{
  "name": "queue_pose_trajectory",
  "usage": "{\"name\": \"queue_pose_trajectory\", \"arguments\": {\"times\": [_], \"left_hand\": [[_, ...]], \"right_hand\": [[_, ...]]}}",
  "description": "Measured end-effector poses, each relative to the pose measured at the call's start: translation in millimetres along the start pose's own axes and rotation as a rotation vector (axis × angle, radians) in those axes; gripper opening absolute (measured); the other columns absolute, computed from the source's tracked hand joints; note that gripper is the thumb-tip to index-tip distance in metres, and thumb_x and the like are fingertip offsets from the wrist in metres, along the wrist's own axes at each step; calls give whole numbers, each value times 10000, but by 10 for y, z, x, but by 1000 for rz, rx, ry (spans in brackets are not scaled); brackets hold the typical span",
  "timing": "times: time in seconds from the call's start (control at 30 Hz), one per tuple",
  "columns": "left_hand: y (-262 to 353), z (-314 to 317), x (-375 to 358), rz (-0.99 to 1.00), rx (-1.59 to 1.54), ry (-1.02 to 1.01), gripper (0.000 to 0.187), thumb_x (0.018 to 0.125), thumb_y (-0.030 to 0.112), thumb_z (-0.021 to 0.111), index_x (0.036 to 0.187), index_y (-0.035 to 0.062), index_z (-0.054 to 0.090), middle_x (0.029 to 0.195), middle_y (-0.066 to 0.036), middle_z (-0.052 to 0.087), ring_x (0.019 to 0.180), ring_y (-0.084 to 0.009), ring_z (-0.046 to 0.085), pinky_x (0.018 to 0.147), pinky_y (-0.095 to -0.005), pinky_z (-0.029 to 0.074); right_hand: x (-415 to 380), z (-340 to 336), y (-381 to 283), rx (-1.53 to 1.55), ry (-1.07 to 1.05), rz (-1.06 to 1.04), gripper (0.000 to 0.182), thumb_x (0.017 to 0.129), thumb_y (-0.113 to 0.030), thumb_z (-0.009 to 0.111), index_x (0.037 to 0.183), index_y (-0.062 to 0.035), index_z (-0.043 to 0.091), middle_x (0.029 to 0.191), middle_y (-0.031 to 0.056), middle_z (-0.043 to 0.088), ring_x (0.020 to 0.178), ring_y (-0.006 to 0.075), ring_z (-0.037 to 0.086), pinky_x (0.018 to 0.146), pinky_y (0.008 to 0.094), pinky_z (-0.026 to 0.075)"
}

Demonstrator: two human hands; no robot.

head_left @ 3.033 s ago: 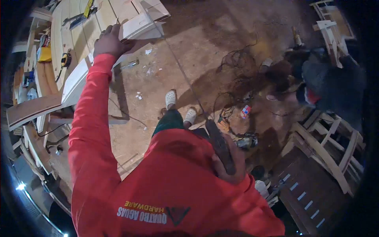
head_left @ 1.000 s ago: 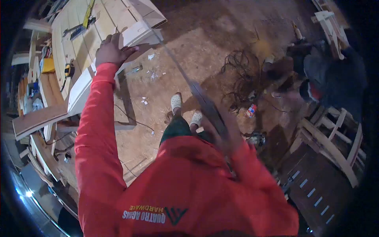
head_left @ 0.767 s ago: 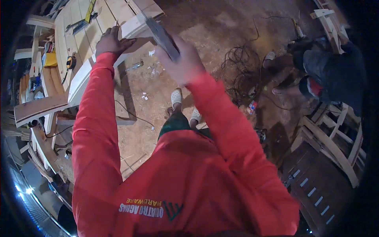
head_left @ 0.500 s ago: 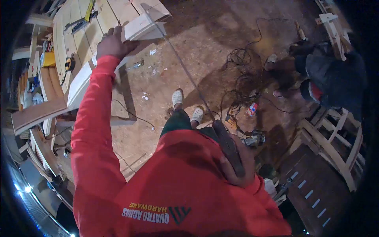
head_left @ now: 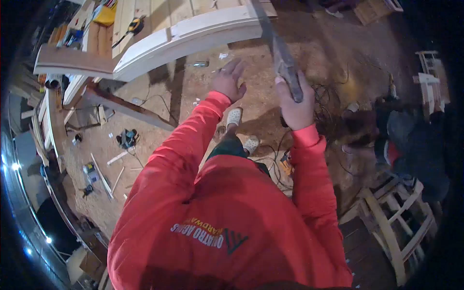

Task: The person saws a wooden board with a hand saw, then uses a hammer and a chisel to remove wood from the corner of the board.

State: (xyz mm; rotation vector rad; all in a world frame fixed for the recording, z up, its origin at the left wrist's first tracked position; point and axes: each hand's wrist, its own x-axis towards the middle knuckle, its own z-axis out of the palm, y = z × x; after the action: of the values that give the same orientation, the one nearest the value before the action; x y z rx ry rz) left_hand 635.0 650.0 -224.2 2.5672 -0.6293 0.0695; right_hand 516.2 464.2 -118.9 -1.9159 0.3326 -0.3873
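My right hand (head_left: 296, 104) is wrapped round the dark handle of a handsaw (head_left: 282, 53), its blade pointing up and away. The blade overlaps the right end of a pale curved board (head_left: 193, 36), which edges a slatted wooden panel (head_left: 164, 10). My left hand (head_left: 229, 81) hangs free just short of that board, fingers apart and holding nothing. A tape measure (head_left: 136, 25) lies on the panel near its left side.
A brown plank (head_left: 72, 62) juts out at the left. Power tools (head_left: 127, 138), wood offcuts (head_left: 116, 157) and cables lie on the floor. On the right, another person (head_left: 411, 140) stands near a wooden frame (head_left: 394, 227).
My left hand has let go of the panel's edge and moved right. My right hand has raised the handsaw from beside my body to the board. The view has shifted.
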Motion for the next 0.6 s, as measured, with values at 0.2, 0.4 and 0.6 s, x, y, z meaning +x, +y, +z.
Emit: {"name": "queue_pose_trajectory", "arguments": {"times": [0.2, 0.4, 0.6], "left_hand": [[-1714, -322, 389, -557, -1242, 606, 523, 762, 110, 788, 1219, -67, 604, 1007, -159, 721, 897, -258, 696, 798, -423, 577], [-1326, -297, 560, -486, -680, 297, 470, 778, 182, 800, 1175, -20, 651, 1114, -175, 718, 1033, -307, 684, 909, -414, 548], [-187, -534, 612, -144, -621, -110, 404, 861, 407, 728, 1169, 148, 756, 1112, -150, 740, 1022, -334, 700, 914, -402, 548]], "right_hand": [[-33, 32, 171, 12, -1, 143, 311, 972, -178, 687, 1236, -18, 651, 970, 58, 715, 862, 134, 646, 798, 316, 521], [-65, 71, 20, 202, 18, 251, 209, 982, -182, 693, 1163, -82, 663, 738, -61, 575, 554, 20, 474, 488, 219, 379], [-42, 23, 54, 179, -19, 253, 248, 995, -122, 659, 1234, -63, 630, 766, -57, 586, 566, 40, 490, 508, 228, 407]]}}
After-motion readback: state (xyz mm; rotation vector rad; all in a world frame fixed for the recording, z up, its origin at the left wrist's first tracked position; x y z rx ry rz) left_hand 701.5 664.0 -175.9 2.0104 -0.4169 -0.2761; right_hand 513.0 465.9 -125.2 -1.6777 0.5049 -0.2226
